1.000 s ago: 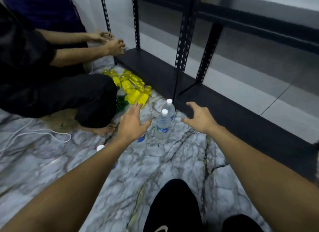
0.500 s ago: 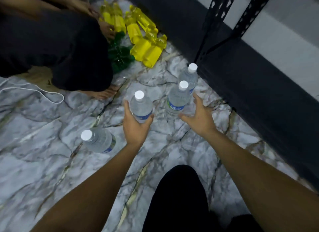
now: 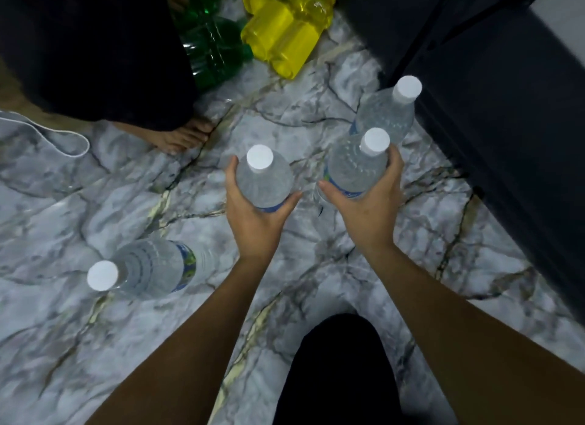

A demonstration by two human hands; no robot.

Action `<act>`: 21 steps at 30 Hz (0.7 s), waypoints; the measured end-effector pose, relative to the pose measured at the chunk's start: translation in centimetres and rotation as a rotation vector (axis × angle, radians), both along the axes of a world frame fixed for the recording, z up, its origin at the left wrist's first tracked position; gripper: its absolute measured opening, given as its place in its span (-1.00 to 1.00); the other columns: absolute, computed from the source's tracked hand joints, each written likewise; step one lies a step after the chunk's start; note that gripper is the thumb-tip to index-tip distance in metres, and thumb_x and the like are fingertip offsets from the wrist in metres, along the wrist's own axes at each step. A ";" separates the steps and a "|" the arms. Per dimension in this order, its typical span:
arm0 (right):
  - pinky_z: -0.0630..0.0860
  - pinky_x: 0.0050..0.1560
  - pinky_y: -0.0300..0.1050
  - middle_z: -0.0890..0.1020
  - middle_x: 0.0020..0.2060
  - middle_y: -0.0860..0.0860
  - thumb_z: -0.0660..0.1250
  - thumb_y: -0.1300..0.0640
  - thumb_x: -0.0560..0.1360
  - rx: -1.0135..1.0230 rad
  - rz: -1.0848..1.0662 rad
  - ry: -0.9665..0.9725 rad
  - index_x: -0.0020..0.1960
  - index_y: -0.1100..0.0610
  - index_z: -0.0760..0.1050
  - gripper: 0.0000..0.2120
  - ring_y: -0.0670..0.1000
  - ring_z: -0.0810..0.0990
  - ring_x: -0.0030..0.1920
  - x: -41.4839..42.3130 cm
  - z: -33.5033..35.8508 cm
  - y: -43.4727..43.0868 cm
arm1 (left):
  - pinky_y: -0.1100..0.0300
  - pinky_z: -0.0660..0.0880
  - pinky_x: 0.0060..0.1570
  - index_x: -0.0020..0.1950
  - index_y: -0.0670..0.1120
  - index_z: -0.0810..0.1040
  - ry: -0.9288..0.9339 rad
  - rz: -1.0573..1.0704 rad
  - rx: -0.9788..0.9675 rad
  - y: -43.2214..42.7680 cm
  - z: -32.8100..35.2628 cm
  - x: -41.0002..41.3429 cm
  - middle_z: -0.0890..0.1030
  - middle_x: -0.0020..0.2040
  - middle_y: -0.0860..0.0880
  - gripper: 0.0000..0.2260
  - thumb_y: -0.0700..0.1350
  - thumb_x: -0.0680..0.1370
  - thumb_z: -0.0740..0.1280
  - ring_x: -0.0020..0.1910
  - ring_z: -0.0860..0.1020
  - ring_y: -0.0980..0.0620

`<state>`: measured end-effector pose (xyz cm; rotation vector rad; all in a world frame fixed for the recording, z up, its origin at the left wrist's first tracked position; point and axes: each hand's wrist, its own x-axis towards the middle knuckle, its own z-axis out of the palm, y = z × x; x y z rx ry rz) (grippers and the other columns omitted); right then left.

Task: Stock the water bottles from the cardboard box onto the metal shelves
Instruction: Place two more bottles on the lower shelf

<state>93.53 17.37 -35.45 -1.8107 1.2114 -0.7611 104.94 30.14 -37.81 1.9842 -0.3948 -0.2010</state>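
Since the frame half a second earlier, the right hand (image 3: 367,209) has been brought from an open pose beside the right water bottle (image 3: 356,168) to a grip around it, with the thumb on the near side and the fingers wrapped round the far side. The view has also been tilted further down. The left hand (image 3: 256,216) is closed round the left water bottle (image 3: 264,178) as before. The lower bodies and bases of both gripped bottles are hidden by the hands, so it cannot be determined whether they are lifted or resting on the marble floor (image 3: 126,187). Only a strip of each blue label is exposed. A third water bottle (image 3: 386,114) stands just behind the right one, close to the edge of the dark metal shelf (image 3: 506,140), which is cut off at the right and top borders. A fourth water bottle (image 3: 142,269) stands well apart to the left. All four are sealed with white caps and their contents are clear. At the top, a bundle of yellow bottles (image 3: 285,42) is cropped by the frame edge, and the green bottles (image 3: 215,48) beside it are partly covered by another person's dark trouser leg (image 3: 95,45), below which a bare foot (image 3: 180,136) is visible. A white cable (image 3: 47,133) is cut off at the left edge.
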 end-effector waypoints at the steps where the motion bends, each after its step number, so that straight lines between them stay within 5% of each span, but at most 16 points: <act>1: 0.46 0.40 0.19 0.38 0.49 0.10 0.67 -0.13 0.30 -0.008 -0.024 -0.009 0.56 0.08 0.17 0.03 0.11 0.39 0.49 0.3 -0.1 0.0 | -0.11 0.45 0.42 0.61 -0.07 0.21 -0.013 -0.001 0.000 -0.2 -0.1 0.1 0.40 0.54 -0.07 -0.01 0.11 0.34 0.68 0.52 0.40 -0.03; 8: 0.50 0.36 0.08 0.48 0.40 0.05 0.69 -0.08 0.25 -0.028 -0.087 0.019 0.49 0.09 0.27 -0.03 0.05 0.48 0.40 0.9 0.2 -0.3 | -0.04 0.50 0.37 0.56 -0.09 0.31 -0.043 -0.012 -0.005 -1.2 0.4 0.2 0.47 0.49 -0.04 -0.11 0.05 0.36 0.67 0.46 0.45 -0.01; 13: 0.57 0.21 -0.05 0.57 0.29 0.02 0.68 -0.05 0.26 0.017 -0.054 0.054 0.44 0.05 0.32 -0.12 0.01 0.57 0.25 0.1 1.1 -1.3 | 0.54 0.34 0.23 0.54 -0.09 0.35 -0.072 -0.161 0.052 -2.1 1.3 0.5 0.47 0.44 0.07 -0.19 0.00 0.39 0.65 0.35 0.39 0.27; 17: 0.52 0.17 -0.20 0.60 0.25 0.01 0.69 -0.01 0.26 0.033 -0.042 0.085 0.41 0.07 0.36 -0.16 -0.02 0.58 0.21 -1.4 2.1 -1.0 | 0.20 0.51 0.28 0.55 -0.03 0.32 -0.053 -0.182 0.034 -2.3 2.6 0.0 0.52 0.44 0.00 -0.19 0.05 0.40 0.64 0.37 0.50 0.08; 21: 0.57 0.11 -0.11 0.61 0.23 0.01 0.68 0.00 0.25 0.042 -0.058 0.110 0.38 0.04 0.38 -0.20 0.01 0.60 0.17 -3.9 3.8 -0.2 | -0.05 0.57 0.25 0.55 -0.01 0.31 -0.073 -0.233 0.004 -2.2 5.4 -1.0 0.54 0.42 -0.02 -0.18 0.10 0.40 0.63 0.36 0.55 -0.02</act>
